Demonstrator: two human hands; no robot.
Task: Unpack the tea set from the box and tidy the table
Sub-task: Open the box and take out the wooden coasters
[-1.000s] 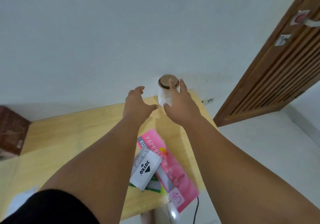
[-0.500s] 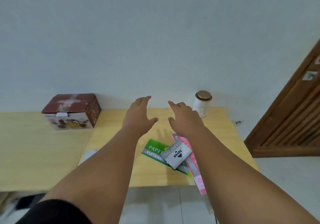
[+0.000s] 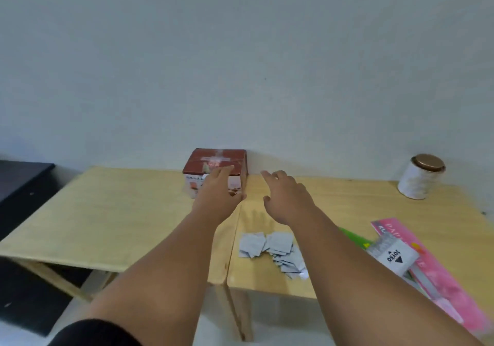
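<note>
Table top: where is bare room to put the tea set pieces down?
The left table is bare from the red box to its left edge. A smaller patch lies between the paper squares and the jar. The front right is crowded with packets.

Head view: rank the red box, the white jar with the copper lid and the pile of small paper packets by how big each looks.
1. Red box, largest.
2. Pile of paper packets, close behind, though it lies nearer the camera, so this order is unsure.
3. White jar, smallest.
</note>
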